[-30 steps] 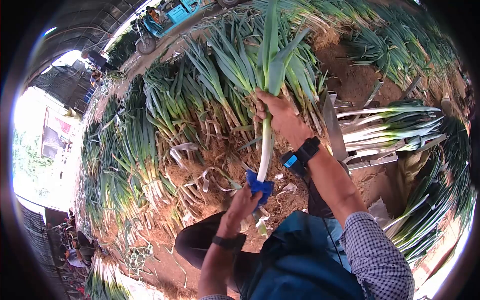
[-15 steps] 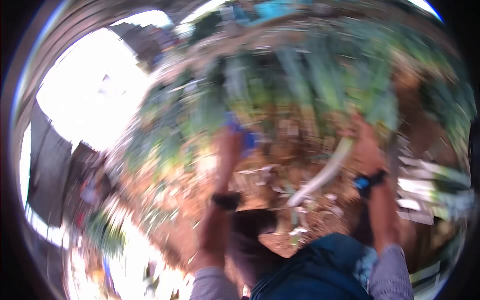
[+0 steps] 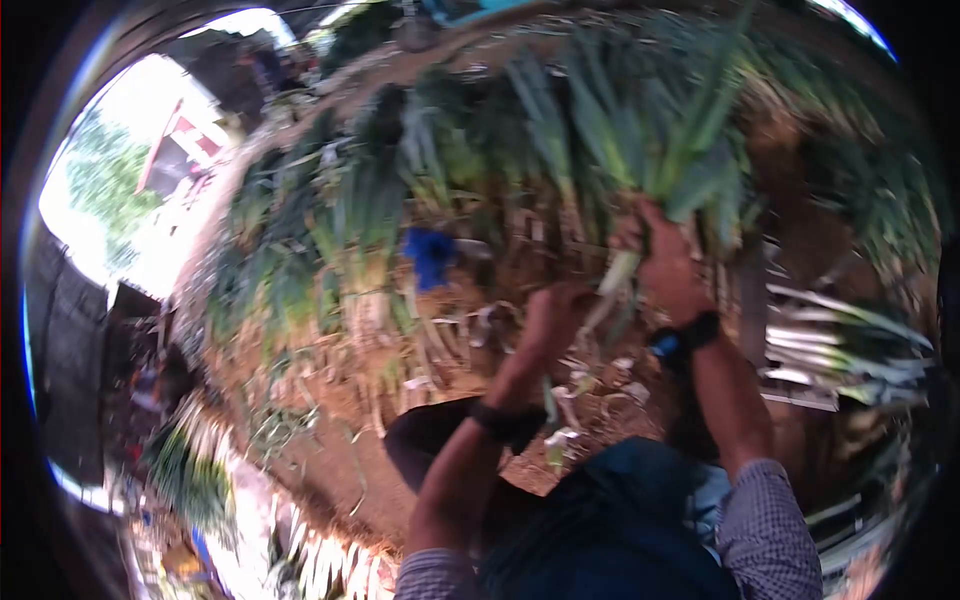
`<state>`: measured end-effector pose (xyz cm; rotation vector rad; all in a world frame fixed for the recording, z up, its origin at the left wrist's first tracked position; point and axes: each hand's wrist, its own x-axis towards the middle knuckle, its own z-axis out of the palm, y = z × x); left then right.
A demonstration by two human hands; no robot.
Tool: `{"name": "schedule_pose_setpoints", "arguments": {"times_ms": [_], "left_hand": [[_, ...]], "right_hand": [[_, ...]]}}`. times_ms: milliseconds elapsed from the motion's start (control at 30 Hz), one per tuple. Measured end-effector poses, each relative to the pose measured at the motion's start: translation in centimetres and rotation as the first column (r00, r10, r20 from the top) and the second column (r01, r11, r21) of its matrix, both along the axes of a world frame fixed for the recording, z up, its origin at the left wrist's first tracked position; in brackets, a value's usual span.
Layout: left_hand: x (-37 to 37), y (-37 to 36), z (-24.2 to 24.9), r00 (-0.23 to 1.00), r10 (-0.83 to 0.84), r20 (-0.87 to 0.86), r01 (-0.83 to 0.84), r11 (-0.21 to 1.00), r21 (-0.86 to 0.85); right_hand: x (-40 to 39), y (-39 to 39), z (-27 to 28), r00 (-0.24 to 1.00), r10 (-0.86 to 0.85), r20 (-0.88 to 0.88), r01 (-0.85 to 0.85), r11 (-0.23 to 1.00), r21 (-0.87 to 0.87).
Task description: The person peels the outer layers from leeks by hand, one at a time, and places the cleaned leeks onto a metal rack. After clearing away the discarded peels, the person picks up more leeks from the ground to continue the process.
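Observation:
A leek (image 3: 615,278) with a pale stem and long green leaves is upright in front of me, its leaves fanning up and away. My right hand (image 3: 662,255) is closed around it where the stem meets the leaves. Just left of the stem's lower part is my left hand (image 3: 560,310), its fingers curled and blurred; whether they hold anything cannot be made out. A blue object (image 3: 430,257), perhaps cloth, lies among the leeks to the left of my hands.
Rows of leeks (image 3: 350,215) curve across the far side. Trimmed leeks (image 3: 805,345) lie stacked at the right beside a post (image 3: 752,305). More leeks (image 3: 195,475) are at the lower left. Leaf scraps (image 3: 620,400) litter the brown ground near my knees.
My left hand has moved right, away from the blue object and toward the leek stem. My right hand, still around the leek, has shifted slightly left.

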<state>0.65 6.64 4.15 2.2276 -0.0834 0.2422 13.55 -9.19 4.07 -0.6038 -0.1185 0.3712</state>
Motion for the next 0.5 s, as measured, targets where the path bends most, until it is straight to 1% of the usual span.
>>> {"name": "schedule_pose_setpoints", "arguments": {"times_ms": [33,67,100,133,200,300,400,500], "left_hand": [[-0.1,-0.1,-0.4,0.998,-0.03,0.052,0.031,0.999,-0.016],[-0.4,-0.7,0.5,1.0,-0.004,-0.004,0.003,0.998,-0.065],[-0.2,-0.8,0.1,1.0,0.007,0.012,-0.006,0.999,-0.039],[-0.1,-0.9,0.2,1.0,0.003,-0.004,-0.003,1.0,0.008],[-0.2,-1.3,1.0,0.999,-0.031,0.037,0.026,0.99,0.139],[-0.2,-1.9,1.3,0.997,-0.06,0.053,0.049,0.981,0.185],[-0.1,-2.5,1.5,0.996,-0.069,0.051,0.052,0.955,0.291],[-0.3,-2.6,1.7,0.997,-0.075,0.027,0.063,0.952,0.301]], "right_hand": [[-1.2,0.0,2.0,0.999,-0.011,0.036,0.011,1.0,0.001],[0.0,-0.1,0.8,0.999,0.036,0.014,-0.037,0.999,0.029],[-0.2,-0.1,1.0,1.0,0.002,0.012,-0.002,1.0,0.004],[0.0,-0.2,0.8,0.999,0.034,0.014,-0.035,0.998,0.052],[-0.1,-0.3,1.0,0.999,0.039,0.035,-0.04,0.999,0.026],[-0.2,-0.6,1.0,0.998,0.05,0.026,-0.051,0.998,0.034],[-0.3,-1.1,1.2,0.995,0.072,0.072,-0.075,0.996,0.045],[-0.5,-1.4,1.3,0.994,0.07,0.086,-0.072,0.997,0.022]]}}
